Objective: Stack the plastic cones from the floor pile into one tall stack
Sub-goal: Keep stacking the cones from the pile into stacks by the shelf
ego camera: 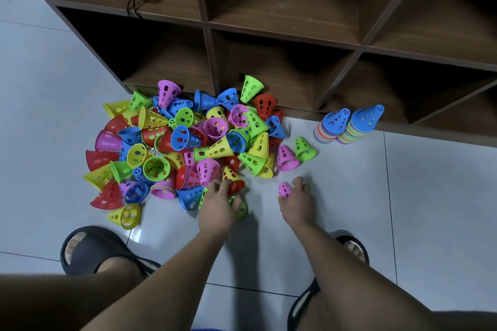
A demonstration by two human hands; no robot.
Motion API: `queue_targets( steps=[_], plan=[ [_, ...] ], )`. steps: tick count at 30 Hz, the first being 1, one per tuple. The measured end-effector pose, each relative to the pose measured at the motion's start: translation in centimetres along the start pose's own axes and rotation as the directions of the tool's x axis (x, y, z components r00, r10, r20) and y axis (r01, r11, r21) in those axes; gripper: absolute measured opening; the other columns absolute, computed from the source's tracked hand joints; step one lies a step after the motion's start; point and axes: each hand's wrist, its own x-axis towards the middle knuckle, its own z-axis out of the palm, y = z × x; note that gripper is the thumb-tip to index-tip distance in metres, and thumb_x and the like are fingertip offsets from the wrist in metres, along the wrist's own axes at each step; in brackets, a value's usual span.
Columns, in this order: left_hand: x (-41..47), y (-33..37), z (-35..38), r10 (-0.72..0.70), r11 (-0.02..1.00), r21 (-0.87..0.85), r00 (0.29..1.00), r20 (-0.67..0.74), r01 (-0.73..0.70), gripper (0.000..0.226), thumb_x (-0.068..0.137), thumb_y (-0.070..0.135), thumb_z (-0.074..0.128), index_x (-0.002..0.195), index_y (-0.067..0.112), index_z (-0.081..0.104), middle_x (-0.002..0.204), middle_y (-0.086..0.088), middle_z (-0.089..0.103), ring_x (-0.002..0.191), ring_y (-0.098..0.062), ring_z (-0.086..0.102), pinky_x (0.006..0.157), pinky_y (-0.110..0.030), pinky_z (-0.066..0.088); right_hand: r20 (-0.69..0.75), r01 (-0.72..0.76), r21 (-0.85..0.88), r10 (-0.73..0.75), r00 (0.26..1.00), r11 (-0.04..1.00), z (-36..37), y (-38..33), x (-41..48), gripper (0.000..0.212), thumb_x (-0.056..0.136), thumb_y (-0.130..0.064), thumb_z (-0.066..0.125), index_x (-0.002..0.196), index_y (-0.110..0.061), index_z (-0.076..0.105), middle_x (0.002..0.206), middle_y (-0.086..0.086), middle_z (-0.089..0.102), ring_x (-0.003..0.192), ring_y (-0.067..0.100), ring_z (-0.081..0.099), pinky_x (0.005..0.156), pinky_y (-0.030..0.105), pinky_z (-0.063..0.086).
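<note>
Right grip (297, 204) is closed round a pink cone (284, 190) near the floor. Left grip (217, 204) is set at the pile (174, 142), its hold not discernible. Gathering is judged underway; next, the cone must be nested squarely onto the blue-topped stacks (333, 126).

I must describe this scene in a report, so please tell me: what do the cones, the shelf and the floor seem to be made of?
Cones: thin moulded plastic, bright uniform colours, slightly glossy, with cut-out slots.
Shelf: brown wood-grain board, matte; probably laminate, solid wood not excluded.
Floor: pale glazed tile, probably ceramic; it reflects light and shows grout lines.
</note>
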Motion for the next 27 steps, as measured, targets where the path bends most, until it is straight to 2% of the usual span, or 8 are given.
queue_targets(
  steps=[4, 7, 9, 11, 16, 19, 24, 27],
  plan=[
    [0.0, 0.2, 0.1, -0.042, 0.999, -0.025, 0.999, -0.024, 0.042, 0.046, 0.104, 0.057, 0.051, 0.141, 0.03, 0.052, 0.134, -0.002, 0.049, 0.111, -0.028, 0.066, 0.077, -0.04, 0.06, 0.149, -0.083, -0.05, 0.089, 0.985, 0.995, 0.3, 0.5, -0.6, 0.07, 0.075, -0.042, 0.079, 0.129, -0.014, 0.046, 0.119, 0.016, 0.062, 0.106, 0.039, 0.064, 0.085, 0.041, 0.057],
    [0.8, 0.2, 0.0, -0.099, 0.995, -0.009, 0.995, 0.017, 0.099, 0.052, 0.106, 0.061, 0.045, 0.144, 0.027, 0.054, 0.14, -0.008, 0.054, 0.118, -0.032, 0.065, 0.087, -0.046, 0.06, 0.217, -0.113, -0.002, 0.111, 0.97, 0.994, 0.7, 0.3, -0.7, 0.062, 0.069, -0.053, 0.069, 0.116, -0.018, 0.051, 0.109, 0.009, 0.065, 0.089, 0.032, 0.07, 0.079, 0.043, 0.062],
    [1.5, 0.4, -0.1, -0.131, 0.991, 0.009, 0.99, 0.044, 0.13, 0.061, 0.105, 0.068, 0.039, 0.151, 0.029, 0.048, 0.14, -0.012, 0.061, 0.118, -0.035, 0.067, 0.08, -0.044, 0.058, 0.244, -0.114, 0.047, 0.099, 0.965, 0.992, 0.7, -0.4, -1.0, 0.059, 0.071, -0.055, 0.066, 0.115, -0.017, 0.055, 0.107, 0.006, 0.064, 0.087, 0.029, 0.07, 0.077, 0.043, 0.063],
    [2.2, 1.0, -0.3, -0.176, 0.984, 0.013, 0.982, 0.07, 0.176, 0.067, 0.104, 0.071, 0.038, 0.151, 0.025, 0.046, 0.124, -0.012, 0.07, 0.11, -0.035, 0.07, 0.073, -0.04, 0.053, 0.259, -0.106, 0.069, 0.085, 0.962, 0.992, 0.5, -1.2, -1.5, 0.055, 0.073, -0.054, 0.067, 0.113, -0.017, 0.058, 0.105, 0.005, 0.062, 0.088, 0.028, 0.068, 0.077, 0.043, 0.062],
    [4.3, 1.9, -0.8, -0.278, 0.96, 0.072, 0.948, 0.158, 0.269, 0.076, 0.099, 0.073, 0.048, 0.147, 0.014, 0.043, 0.111, -0.011, 0.07, 0.106, -0.034, 0.071, 0.073, -0.041, 0.053, 0.249, -0.083, 0.103, 0.055, 0.967, 0.991, 0.0, -1.0, -2.8, 0.043, 0.077, -0.047, 0.069, 0.107, -0.018, 0.061, 0.103, 0.005, 0.06, 0.088, 0.029, 0.064, 0.073, 0.036, 0.056],
    [5.3, 1.7, -0.4, -0.29, 0.957, 0.055, 0.934, 0.208, 0.284, 0.077, 0.097, 0.073, 0.052, 0.142, 0.011, 0.05, 0.099, -0.008, 0.069, 0.091, -0.028, 0.073, 0.074, -0.042, 0.061, 0.238, -0.084, 0.161, 0.044, 0.97, 0.983, 0.0, -0.9, -3.5, 0.037, 0.076, -0.044, 0.071, 0.102, -0.02, 0.061, 0.101, 0.004, 0.063, 0.086, 0.028, 0.066, 0.075, 0.039, 0.058],
    [6.0, 2.2, -0.4, -0.272, 0.954, -0.048, 0.925, 0.267, 0.295, 0.076, 0.094, 0.062, 0.07, 0.15, 0.015, 0.048, 0.084, -0.006, 0.072, 0.065, -0.019, 0.074, 0.051, -0.033, 0.054, 0.201, -0.053, 0.216, 0.009, 0.98, 0.975, -1.2, -1.7, -4.2, 0.031, 0.081, -0.042, 0.075, 0.103, -0.024, 0.062, 0.096, -0.004, 0.066, 0.088, 0.023, 0.064, 0.073, 0.035, 0.049],
    [5.8, 2.7, -0.3, -0.325, 0.919, -0.122, 0.895, 0.304, 0.375, 0.066, 0.089, 0.054, 0.079, 0.133, 0.01, 0.055, 0.087, -0.006, 0.07, 0.069, -0.02, 0.074, 0.066, -0.043, 0.067, 0.182, -0.033, 0.279, -0.019, 0.983, 0.96, -1.9, -2.5, -4.8, 0.032, 0.081, -0.044, 0.077, 0.104, -0.026, 0.063, 0.093, -0.008, 0.068, 0.085, 0.019, 0.065, 0.067, 0.031, 0.044]
  ],
)
